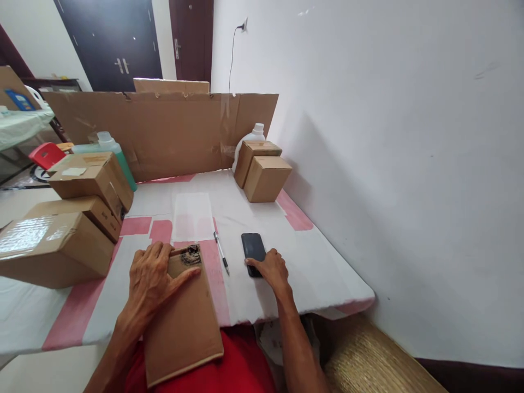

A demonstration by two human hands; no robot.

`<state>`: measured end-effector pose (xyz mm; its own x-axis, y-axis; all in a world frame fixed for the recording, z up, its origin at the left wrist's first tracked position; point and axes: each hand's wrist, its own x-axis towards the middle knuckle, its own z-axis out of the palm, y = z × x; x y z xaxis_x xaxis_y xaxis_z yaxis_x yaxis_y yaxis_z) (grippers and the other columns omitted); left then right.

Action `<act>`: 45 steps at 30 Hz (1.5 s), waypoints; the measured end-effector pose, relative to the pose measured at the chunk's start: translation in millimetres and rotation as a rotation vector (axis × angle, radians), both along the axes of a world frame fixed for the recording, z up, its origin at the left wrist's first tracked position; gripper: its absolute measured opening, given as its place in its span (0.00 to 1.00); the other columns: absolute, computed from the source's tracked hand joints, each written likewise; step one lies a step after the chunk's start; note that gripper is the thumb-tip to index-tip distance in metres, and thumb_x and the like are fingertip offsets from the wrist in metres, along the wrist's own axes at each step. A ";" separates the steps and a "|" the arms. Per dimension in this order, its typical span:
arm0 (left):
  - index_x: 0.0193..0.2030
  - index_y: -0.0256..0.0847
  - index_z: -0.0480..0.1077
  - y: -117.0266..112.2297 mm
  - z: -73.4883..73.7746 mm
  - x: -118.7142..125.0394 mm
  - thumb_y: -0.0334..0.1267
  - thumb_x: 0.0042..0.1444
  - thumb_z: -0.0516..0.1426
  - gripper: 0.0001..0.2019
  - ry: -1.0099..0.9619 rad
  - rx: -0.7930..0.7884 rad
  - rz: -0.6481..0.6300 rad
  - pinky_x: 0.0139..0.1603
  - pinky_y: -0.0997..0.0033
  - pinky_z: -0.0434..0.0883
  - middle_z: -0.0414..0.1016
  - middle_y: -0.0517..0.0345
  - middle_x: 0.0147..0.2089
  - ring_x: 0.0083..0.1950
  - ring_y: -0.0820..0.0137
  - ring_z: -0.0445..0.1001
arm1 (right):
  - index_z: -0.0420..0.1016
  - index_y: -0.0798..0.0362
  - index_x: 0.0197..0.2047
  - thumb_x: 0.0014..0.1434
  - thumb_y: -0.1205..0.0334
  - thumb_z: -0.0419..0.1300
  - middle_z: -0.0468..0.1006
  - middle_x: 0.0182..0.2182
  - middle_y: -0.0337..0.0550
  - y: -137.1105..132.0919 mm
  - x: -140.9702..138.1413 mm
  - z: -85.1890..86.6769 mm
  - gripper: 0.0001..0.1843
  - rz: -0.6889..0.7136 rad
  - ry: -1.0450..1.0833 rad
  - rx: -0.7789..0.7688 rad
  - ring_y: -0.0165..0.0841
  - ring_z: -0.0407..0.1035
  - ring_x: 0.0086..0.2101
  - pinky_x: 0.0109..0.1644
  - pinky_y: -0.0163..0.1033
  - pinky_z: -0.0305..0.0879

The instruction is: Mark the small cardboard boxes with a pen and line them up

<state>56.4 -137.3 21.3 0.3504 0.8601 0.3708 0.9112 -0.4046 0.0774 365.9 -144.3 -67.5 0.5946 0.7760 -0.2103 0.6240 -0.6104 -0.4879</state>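
My left hand (153, 275) grips the upper left edge of a flat brown cardboard piece (186, 327), its thumb across the front and its fingers over the edge. A dark scribbled patch marks the cardboard's top corner. The cardboard's lower end reaches past the table's front edge, above my red clothing. My right hand (273, 270) is closed around the lower part of a black smartphone (252, 246), thumb at its left side. The phone lies screen up on the table, its screen dark. Between the two hands lies a pen (221, 252) with a clear barrel and black grip.
A white and pink cloth covers the table (327, 267). Cardboard boxes (84, 240) stand at left beside a green-liquid jug (123, 164). Two smaller boxes (268, 180) and a white jug (258, 130) stand back right. A cardboard panel (176, 131) closes the back; a wall (409, 164) borders the right.
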 end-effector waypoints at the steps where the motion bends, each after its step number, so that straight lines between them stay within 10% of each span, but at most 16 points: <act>1: 0.41 0.41 0.71 -0.3 0.3 0.2 0.70 0.61 0.53 0.30 -0.003 -0.003 0.001 0.47 0.54 0.66 0.77 0.49 0.41 0.41 0.54 0.75 | 0.72 0.64 0.54 0.51 0.51 0.72 0.76 0.53 0.72 2.2 1.7 -2.6 0.34 -0.007 0.046 0.021 0.60 0.71 0.56 0.54 0.53 0.68; 8: 0.41 0.42 0.72 -4.8 3.5 1.4 0.68 0.59 0.58 0.27 -0.061 -0.024 0.006 0.48 0.54 0.66 0.78 0.50 0.42 0.43 0.54 0.75 | 0.77 0.55 0.46 0.56 0.52 0.64 0.84 0.38 0.50 -7.4 -23.3 -6.6 0.18 0.085 0.506 0.311 0.47 0.79 0.42 0.46 0.48 0.73; 14: 0.41 0.41 0.72 -7.7 2.8 3.8 0.68 0.57 0.60 0.28 -0.053 0.003 0.008 0.47 0.54 0.66 0.77 0.49 0.42 0.42 0.53 0.75 | 0.75 0.46 0.57 0.57 0.47 0.71 0.81 0.54 0.49 -46.3 -63.0 54.1 0.28 0.099 1.476 0.567 0.42 0.81 0.41 0.44 0.50 0.77; 19: 0.40 0.41 0.71 -11.8 0.4 4.0 0.62 0.59 0.61 0.23 -0.042 0.030 -0.014 0.46 0.55 0.65 0.76 0.50 0.41 0.42 0.53 0.74 | 0.83 0.56 0.52 0.63 0.27 0.54 0.84 0.49 0.56 -62.2 -95.8 91.1 0.39 0.331 2.021 0.366 0.44 0.80 0.41 0.45 0.48 0.76; 24: 0.40 0.41 0.72 -16.0 3.0 3.1 0.38 0.61 0.58 0.04 -0.058 -0.040 0.018 0.45 0.56 0.65 0.76 0.50 0.40 0.41 0.55 0.73 | 0.82 0.59 0.55 0.72 0.36 0.44 0.84 0.48 0.56 -69.8 -132.0 88.7 0.38 0.454 2.148 0.207 0.42 0.79 0.41 0.49 0.48 0.74; 27: 0.34 0.44 0.72 -16.7 4.8 3.6 0.28 0.61 0.53 0.09 -0.059 -0.060 0.038 0.42 0.58 0.63 0.75 0.52 0.37 0.39 0.57 0.72 | 0.81 0.59 0.56 0.72 0.39 0.44 0.83 0.49 0.56 -74.4 -144.3 85.2 0.36 0.446 2.202 0.166 0.44 0.79 0.43 0.52 0.53 0.74; 45: 0.40 0.40 0.75 -9.0 -6.4 -0.3 0.26 0.63 0.51 0.12 -0.032 -0.085 0.054 0.45 0.57 0.63 0.75 0.49 0.40 0.42 0.55 0.72 | 0.80 0.60 0.57 0.71 0.44 0.51 0.84 0.49 0.56 -79.5 -150.7 85.8 0.29 0.283 2.215 0.169 0.46 0.79 0.44 0.46 0.51 0.75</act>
<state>56.1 -146.3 15.0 0.2921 0.9060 0.3063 0.9279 -0.3460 0.1387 215.3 -223.8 18.3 -0.5124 0.8497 -0.1247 -0.7806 -0.5213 -0.3448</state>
